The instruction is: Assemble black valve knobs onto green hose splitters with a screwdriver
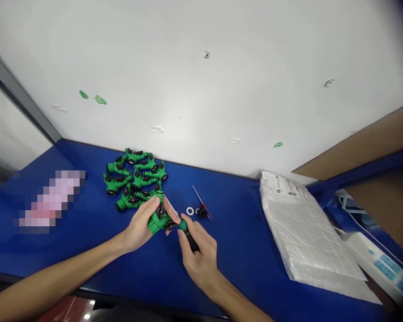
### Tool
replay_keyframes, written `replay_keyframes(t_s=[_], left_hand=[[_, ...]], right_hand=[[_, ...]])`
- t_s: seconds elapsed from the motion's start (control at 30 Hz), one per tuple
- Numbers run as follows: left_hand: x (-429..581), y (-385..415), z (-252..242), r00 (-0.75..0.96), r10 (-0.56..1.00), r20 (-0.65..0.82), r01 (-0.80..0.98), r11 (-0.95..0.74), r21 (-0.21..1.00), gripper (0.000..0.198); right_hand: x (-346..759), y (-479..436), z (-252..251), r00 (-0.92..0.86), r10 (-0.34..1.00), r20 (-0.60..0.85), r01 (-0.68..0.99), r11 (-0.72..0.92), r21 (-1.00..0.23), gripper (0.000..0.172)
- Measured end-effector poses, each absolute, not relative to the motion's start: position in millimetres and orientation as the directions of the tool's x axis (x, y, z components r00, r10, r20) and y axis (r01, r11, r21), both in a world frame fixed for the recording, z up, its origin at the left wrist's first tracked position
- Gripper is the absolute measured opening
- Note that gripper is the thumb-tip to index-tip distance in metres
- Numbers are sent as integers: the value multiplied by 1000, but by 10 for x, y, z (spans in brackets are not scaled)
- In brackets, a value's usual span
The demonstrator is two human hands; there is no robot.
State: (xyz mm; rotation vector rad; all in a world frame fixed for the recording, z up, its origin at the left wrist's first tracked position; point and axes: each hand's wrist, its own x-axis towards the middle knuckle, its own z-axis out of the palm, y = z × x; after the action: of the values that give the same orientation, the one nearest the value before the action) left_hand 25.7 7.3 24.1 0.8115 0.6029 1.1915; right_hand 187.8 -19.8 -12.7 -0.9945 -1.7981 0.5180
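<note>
"What are the hands doing?"

"Left hand [139,226] is closed around one green splitter [159,223]; right hand [198,259] grips one screwdriver [188,235] just beside it."

"What else?"

"On the blue table [228,250], a heap of green splitters [117,183] lies far left, too tangled to count exactly. Far right of the hands lie one white washer [190,211] and a second screwdriver [204,208]."

A pixelated pink object [50,199] is blurred past naming; the left forearm [53,279] and right forearm [242,299] leave the bottom edge.

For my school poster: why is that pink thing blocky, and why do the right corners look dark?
Head view: big square blocks hide the pink thing, so what it is can't be told; the right corners go dark and the blue table looks stretched, probably from a wide lens.
</note>
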Motion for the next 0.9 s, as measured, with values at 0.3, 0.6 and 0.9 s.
replay_keyframes(t_s=[0.3,0.6,0.9], left_hand=[[227,46,178,431,899,-77,-518,316,795,33],[175,63,95,454,880,-143,-557,405,725,28],[216,5,140,404,902,-153,-630,395,669,26]], right_hand=[[2030,-38,-106,-191,769,610,529,604,-596,34],[2349,159,2,-134,989,55,164,77,-983,23],[1964,21,-72,-365,878,-309,-275,-419,-865,37]])
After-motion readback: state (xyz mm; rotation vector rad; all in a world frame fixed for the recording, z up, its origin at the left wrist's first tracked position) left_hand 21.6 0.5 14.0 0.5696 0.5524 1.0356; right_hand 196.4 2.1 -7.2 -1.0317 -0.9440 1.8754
